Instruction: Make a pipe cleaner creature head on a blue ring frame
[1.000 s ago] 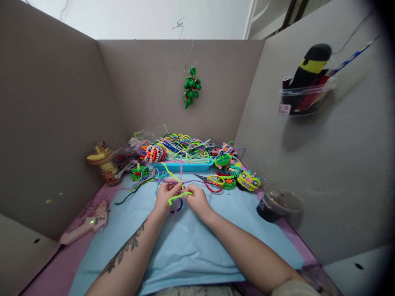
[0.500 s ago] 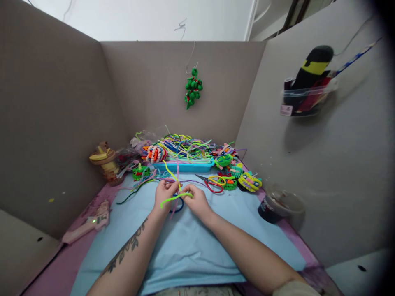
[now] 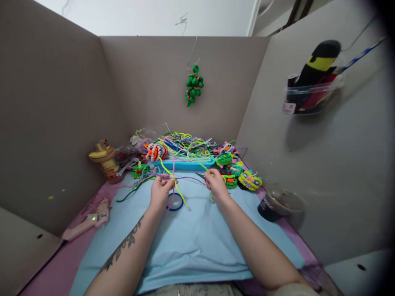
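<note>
Before the left end of the blue tray (image 3: 185, 166), our left hand's (image 3: 161, 191) fingers pinch a yellow pipe cleaner (image 3: 181, 194) crossed with a pink pipe cleaner (image 3: 173, 164); before the tray's right end, our right hand (image 3: 217, 186) grips a green pipe cleaner (image 3: 203, 166), and a dark blue ring (image 3: 175, 209) shows on our side of the tray

Fuzzy and smooth
We see a fuzzy yellow stem (image 3: 181, 195), a smooth plastic tray (image 3: 185, 166) and wrinkly blue cloth (image 3: 191, 234).
</note>
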### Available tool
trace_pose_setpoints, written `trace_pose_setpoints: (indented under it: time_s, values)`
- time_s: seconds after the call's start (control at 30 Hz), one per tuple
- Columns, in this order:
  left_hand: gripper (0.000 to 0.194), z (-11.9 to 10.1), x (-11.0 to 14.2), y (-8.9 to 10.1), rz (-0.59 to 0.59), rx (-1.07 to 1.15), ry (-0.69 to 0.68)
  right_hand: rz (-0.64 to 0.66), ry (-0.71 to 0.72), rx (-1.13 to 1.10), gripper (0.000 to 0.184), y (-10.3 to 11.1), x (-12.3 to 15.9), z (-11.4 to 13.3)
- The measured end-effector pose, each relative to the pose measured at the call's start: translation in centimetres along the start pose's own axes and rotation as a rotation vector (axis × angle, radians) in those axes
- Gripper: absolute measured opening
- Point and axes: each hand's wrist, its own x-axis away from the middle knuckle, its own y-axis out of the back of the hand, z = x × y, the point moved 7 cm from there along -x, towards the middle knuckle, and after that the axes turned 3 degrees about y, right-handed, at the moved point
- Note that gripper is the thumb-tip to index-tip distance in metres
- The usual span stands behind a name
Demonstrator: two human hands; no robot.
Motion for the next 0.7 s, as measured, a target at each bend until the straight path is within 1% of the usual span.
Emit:
trace_pose_setpoints:
  time_s: [0.07,0.13,0.3,0.37,0.47,0.57,0.63,0.7]
  values:
    - [0.038,0.1,0.1,-0.2,0.022,0.012,0.013,0.023,-0.096,-0.106,0.03,-0.3,-0.2,-0.8]
    - [0.038,0.2,0.2,-0.4,0.041,0.017,0.023,0.055,-0.143,-0.174,0.03,-0.5,-0.2,-1.1]
    - [0.037,0.2,0.4,-0.8,0.085,0.009,0.065,0.057,-0.152,-0.216,0.028,-0.4,-0.2,-1.0]
    - [0.037,0.0,0.3,-0.6,0.094,0.076,0.094,0.046,-0.131,-0.2,0.028,-0.1,-0.4,-0.5]
    - [0.032,-0.4,-0.6,0.6,0.047,0.277,0.153,-0.026,-0.05,-0.09,0.027,1.6,-0.9,0.6]
    - [0.018,-0.2,-1.7,2.4,-0.067,0.458,0.255,-0.119,0.052,0.119,0.028,4.3,-1.7,1.5]
    - [0.009,0.0,-2.1,3.3,-0.131,0.525,0.302,-0.157,0.109,0.298,0.027,5.9,-2.3,1.5]
    - [0.005,0.2,-2.3,3.6,-0.152,0.538,0.323,-0.168,0.159,0.482,0.024,6.8,-2.8,1.2]
